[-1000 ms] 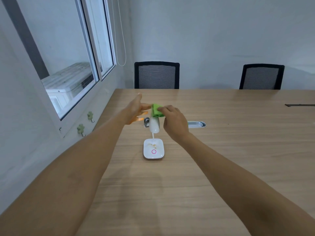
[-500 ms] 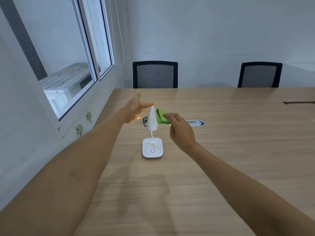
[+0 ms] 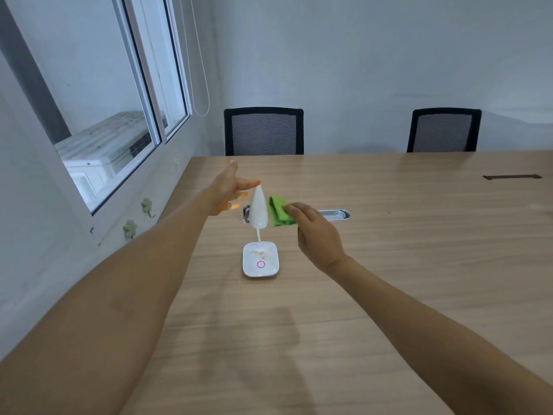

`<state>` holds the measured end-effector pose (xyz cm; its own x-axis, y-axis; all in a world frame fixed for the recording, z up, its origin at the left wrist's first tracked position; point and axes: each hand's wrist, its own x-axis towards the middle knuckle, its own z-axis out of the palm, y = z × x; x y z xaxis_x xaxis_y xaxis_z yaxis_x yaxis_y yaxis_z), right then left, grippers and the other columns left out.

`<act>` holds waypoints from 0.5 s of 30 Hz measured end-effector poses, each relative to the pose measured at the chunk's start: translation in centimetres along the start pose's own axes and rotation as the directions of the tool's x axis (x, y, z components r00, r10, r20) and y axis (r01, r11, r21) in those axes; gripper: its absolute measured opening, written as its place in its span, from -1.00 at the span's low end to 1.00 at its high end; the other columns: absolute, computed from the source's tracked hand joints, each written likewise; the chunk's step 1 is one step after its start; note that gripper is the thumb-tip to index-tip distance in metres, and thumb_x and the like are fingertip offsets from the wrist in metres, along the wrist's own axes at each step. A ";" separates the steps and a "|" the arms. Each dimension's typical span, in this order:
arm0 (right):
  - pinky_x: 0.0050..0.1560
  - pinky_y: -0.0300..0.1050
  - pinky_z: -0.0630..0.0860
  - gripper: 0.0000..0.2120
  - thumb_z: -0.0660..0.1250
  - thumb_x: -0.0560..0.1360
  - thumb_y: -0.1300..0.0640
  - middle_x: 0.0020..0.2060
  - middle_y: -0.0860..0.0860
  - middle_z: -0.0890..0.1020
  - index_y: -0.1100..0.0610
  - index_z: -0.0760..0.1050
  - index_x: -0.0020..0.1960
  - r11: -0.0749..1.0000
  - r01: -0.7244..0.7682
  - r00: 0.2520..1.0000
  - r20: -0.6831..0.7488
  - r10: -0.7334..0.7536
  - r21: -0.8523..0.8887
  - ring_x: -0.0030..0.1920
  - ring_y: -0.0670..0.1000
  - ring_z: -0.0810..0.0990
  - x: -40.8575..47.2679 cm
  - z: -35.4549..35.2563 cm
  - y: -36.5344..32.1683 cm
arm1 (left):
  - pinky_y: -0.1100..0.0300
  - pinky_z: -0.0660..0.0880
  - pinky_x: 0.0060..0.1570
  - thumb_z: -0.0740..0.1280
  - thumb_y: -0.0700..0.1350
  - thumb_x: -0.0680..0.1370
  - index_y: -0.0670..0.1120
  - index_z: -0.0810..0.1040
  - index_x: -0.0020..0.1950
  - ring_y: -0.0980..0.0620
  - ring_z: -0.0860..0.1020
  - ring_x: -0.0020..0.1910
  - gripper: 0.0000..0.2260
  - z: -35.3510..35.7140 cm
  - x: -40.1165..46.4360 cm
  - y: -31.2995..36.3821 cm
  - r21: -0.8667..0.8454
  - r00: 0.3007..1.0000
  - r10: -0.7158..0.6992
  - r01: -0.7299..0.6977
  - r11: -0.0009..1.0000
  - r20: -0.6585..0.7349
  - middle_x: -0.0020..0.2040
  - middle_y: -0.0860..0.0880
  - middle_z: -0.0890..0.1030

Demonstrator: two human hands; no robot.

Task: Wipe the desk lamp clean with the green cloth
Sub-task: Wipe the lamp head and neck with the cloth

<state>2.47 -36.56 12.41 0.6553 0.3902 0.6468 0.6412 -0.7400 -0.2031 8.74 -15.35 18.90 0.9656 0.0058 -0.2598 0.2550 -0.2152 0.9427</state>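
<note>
Desk lamp on wooden table; right hand grip clamped on green cloth; left hand fingers spread.

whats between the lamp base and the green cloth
In the head view, only bare wooden table lies between the lamp base and the green cloth, which the right hand holds higher up.

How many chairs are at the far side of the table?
2. One chair stands behind the table's far edge, beyond the lamp; the other chair farther right. Others may be out of frame.
</note>
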 end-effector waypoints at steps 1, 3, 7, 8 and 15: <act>-0.24 0.03 0.66 -0.49 0.00 0.37 0.31 0.16 0.16 0.61 0.21 0.51 0.23 1.000 -0.001 1.000 -0.026 0.001 0.014 0.11 0.17 0.62 0.1 -0.1 -0.1 | -0.03 0.16 0.44 -0.25 0.25 0.56 -0.06 0.54 0.28 -0.01 0.30 0.43 -0.30 0.1 0.0 0.0 -0.002 1.000 0.000 0.000 1.000 -0.001 0.44 0.01 0.41; -0.19 -0.03 0.66 -0.52 0.06 0.37 0.36 0.16 0.16 0.61 0.20 0.49 0.24 0.998 0.049 0.995 -0.086 -0.046 0.039 0.10 0.16 0.62 0.5 -0.6 -1.2 | -0.01 0.14 0.44 -0.25 0.25 0.56 -0.07 0.53 0.30 -0.01 0.27 0.45 -0.30 0.3 0.1 -0.1 -0.015 1.000 0.003 -0.003 1.000 -0.001 0.44 0.00 0.41; -0.17 -0.15 0.59 -0.52 0.20 0.31 0.42 0.08 0.12 0.66 0.14 0.56 0.17 0.972 0.231 0.966 -0.108 -0.233 -0.028 0.05 0.08 0.64 0.3 -0.2 -2.8 | 0.09 0.13 0.38 -0.25 0.25 0.56 -0.08 0.51 0.31 0.00 0.29 0.45 -0.30 0.4 0.1 -0.3 -0.042 1.000 -0.009 0.009 0.999 0.008 0.43 0.00 0.42; -0.22 -0.16 0.58 -0.51 0.16 0.31 0.40 0.06 0.12 0.67 0.14 0.59 0.15 0.972 0.230 0.969 -0.085 -0.234 -0.059 0.03 0.09 0.66 0.1 0.1 -2.5 | 0.09 0.14 0.36 -0.25 0.24 0.56 -0.08 0.51 0.31 0.00 0.29 0.45 -0.30 0.4 0.1 -0.3 -0.041 1.000 -0.010 0.010 0.999 0.008 0.43 0.01 0.42; -0.23 0.06 0.62 -0.51 0.03 0.41 0.39 0.17 0.13 0.59 0.18 0.48 0.26 0.973 -0.222 0.974 -0.028 0.224 0.071 0.09 0.18 0.60 -0.2 2.6 0.9 | -0.04 0.15 0.45 -0.24 0.25 0.56 -0.09 0.51 0.31 0.00 0.28 0.46 -0.30 0.3 0.0 -0.7 -0.071 1.000 0.009 -0.008 0.997 0.013 0.46 0.01 0.39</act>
<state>3.95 -35.95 10.17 0.7707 0.1989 0.6054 0.5069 -0.7670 -0.3933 8.54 -15.54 18.20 0.9672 -0.0093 -0.2540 0.2500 -0.1453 0.9573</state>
